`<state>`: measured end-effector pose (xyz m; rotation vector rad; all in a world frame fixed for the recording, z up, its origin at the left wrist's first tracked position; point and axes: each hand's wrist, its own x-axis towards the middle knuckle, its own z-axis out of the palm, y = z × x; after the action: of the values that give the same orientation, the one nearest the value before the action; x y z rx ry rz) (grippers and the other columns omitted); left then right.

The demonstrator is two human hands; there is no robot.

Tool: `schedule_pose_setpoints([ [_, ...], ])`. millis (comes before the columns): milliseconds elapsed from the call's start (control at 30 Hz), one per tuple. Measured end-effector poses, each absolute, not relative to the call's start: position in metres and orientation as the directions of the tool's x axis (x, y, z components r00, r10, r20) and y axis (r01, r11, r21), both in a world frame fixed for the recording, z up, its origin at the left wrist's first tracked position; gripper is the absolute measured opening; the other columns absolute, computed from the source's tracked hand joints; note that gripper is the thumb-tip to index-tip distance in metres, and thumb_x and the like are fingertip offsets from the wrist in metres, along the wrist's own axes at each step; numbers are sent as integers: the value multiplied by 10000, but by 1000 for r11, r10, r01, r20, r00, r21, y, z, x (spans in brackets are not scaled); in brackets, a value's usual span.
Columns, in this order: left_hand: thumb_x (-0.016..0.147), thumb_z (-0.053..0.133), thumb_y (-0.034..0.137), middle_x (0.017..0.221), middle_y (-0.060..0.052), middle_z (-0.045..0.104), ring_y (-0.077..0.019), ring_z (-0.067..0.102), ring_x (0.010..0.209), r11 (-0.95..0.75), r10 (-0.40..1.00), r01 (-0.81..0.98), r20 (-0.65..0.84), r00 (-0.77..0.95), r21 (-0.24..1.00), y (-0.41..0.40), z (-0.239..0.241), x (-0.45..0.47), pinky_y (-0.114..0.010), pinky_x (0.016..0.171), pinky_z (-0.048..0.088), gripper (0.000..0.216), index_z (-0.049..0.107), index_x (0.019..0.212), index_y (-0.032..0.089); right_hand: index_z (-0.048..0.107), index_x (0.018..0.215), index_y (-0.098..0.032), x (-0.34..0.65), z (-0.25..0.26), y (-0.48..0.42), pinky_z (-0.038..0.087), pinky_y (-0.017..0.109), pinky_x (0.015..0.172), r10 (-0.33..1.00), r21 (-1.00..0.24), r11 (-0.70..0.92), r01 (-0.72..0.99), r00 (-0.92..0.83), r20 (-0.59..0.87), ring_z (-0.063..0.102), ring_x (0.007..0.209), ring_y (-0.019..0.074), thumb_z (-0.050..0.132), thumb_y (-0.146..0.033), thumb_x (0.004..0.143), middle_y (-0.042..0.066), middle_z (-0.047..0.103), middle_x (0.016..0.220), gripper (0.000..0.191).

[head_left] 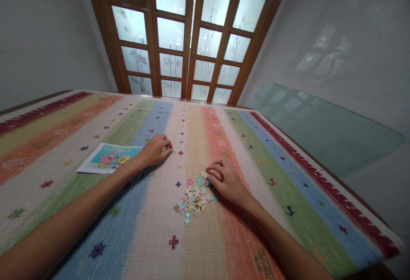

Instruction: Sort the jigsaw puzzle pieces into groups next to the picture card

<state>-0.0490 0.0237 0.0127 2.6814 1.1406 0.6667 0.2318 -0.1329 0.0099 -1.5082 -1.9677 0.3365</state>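
Observation:
A loose pile of jigsaw puzzle pieces (197,196) lies on the striped tablecloth, some showing bare backs, others pink, teal and yellow print. My right hand (226,182) rests at the pile's upper right edge, fingers bent and closed around a puzzle piece (203,175) at the fingertips, partly hidden. Farther left, my left hand (156,150) is low over the cloth with thumb and fingers pinched; what they hold, if anything, is too small to make out. A printed picture (109,158) of cartoon figures lies beside my left wrist. A few pieces (153,172) show below that forearm, partly covered.
The tablecloth (153,237) has coloured stripes and small woven motifs and spreads over a wide table. Beyond its far edge stand wooden doors (188,36) with frosted panes. At the right, a pale green glass panel (320,118) is against the wall.

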Motion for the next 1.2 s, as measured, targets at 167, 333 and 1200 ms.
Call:
schedule_pose_setpoints([
  [167,884,546,212,905,-84,632,-266,537,925,-716,697,624,380,608,314,19,20,-47,-428,907,422,145,682,848,175,762,985,-203,228,7,-135,480,465,954,940,-516,308,800,-170,297,601,1069,283,676,-245,916,119,664,1098,119],
  [333,917,547,210,943,-81,642,-260,554,984,-780,626,527,392,674,338,-2,30,-28,-418,927,435,133,673,897,172,735,959,-201,226,11,-136,475,441,947,945,-547,305,780,-177,275,603,1048,265,668,-227,920,106,672,1066,82],
  [1200,997,528,268,975,-69,723,-211,631,924,-799,427,214,279,860,561,-58,34,11,-390,929,459,175,694,1000,212,696,824,-201,230,21,-136,438,300,646,962,-780,271,564,-144,231,583,669,163,641,-262,878,25,704,754,97],
])
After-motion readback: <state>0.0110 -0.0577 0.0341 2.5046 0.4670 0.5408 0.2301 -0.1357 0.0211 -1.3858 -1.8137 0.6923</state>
